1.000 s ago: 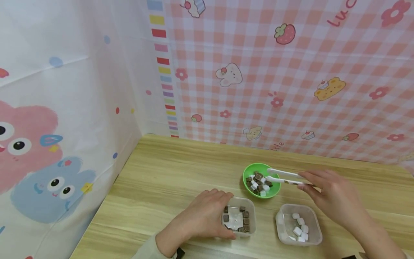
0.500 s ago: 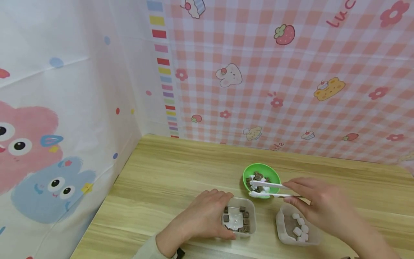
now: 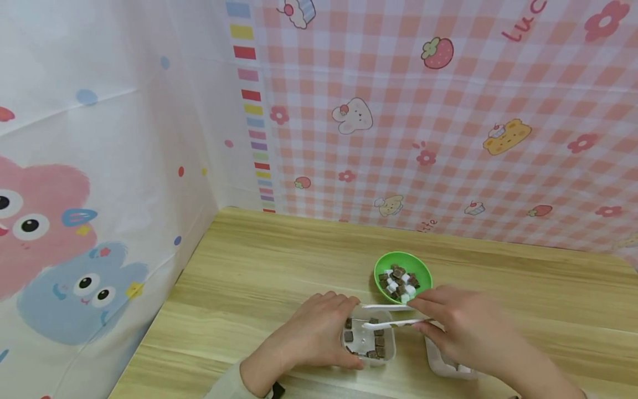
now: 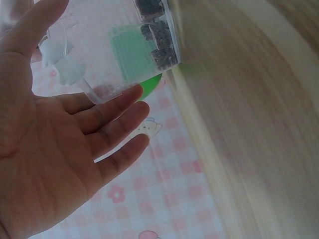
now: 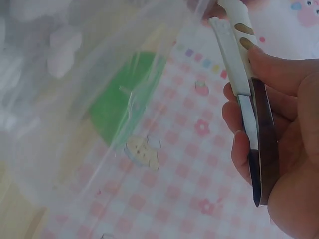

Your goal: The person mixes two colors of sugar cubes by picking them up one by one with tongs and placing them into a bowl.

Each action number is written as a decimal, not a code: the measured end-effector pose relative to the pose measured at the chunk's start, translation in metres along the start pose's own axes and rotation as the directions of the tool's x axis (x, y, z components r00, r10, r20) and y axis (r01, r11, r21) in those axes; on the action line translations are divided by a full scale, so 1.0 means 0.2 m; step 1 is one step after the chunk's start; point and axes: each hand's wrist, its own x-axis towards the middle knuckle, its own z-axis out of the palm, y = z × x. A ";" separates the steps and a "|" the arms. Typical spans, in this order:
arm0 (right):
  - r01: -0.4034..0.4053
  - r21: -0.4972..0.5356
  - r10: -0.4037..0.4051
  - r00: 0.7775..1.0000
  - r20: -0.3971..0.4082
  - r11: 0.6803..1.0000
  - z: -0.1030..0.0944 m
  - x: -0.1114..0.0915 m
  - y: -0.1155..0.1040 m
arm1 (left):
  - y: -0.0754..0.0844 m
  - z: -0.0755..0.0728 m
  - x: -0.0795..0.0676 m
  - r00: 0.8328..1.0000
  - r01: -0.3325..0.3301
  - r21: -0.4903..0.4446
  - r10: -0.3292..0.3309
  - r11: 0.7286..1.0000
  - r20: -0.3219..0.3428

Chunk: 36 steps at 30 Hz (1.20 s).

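My left hand [image 3: 319,332] holds a clear plastic container [image 3: 392,350] at its left side, thumb at the front and fingers at the back. Several brown cubes [image 3: 380,341] lie inside, mostly along the walls. In my right hand [image 3: 468,321] is a pair of tongs [image 3: 394,323] with white tips, pinched between thumb and fingers. The tong tips are spread over the container, and nothing shows between them. The right wrist view shows the tongs' metal bend [image 5: 264,189] against the palm. Behind stands a green bowl [image 3: 425,267] with mixed brown cubes and white pieces [image 3: 410,290].
A second clear container [image 3: 436,360] stands to the right, mostly hidden under my right hand; white pieces [image 5: 64,50] show through its wall in the right wrist view. A checked pink cloth [image 3: 399,111] hangs behind the wooden table [image 3: 279,255], a white printed one [image 3: 124,138] at left.
My right hand has carried the tongs left and toward me, from over the green bowl to over the container of brown cubes. The left hand has stayed put.
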 end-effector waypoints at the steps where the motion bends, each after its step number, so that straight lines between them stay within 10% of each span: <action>1: 0.006 0.007 -0.006 1.000 0.014 1.000 0.01 0.01 -0.01 | 0.00 0.00 0.00 1.000 -0.002 -0.001 0.002 1.000 -0.001; 14: 0.058 -0.062 -0.042 0.969 0.242 0.996 0.08 0.10 -0.12 | -0.01 0.00 0.00 1.000 -0.013 -0.017 0.013 1.000 -0.003; 36: 0.211 -0.184 -0.160 0.953 0.257 0.960 0.19 0.15 -0.15 | -0.01 0.00 0.00 1.000 -0.021 0.000 0.021 1.000 0.010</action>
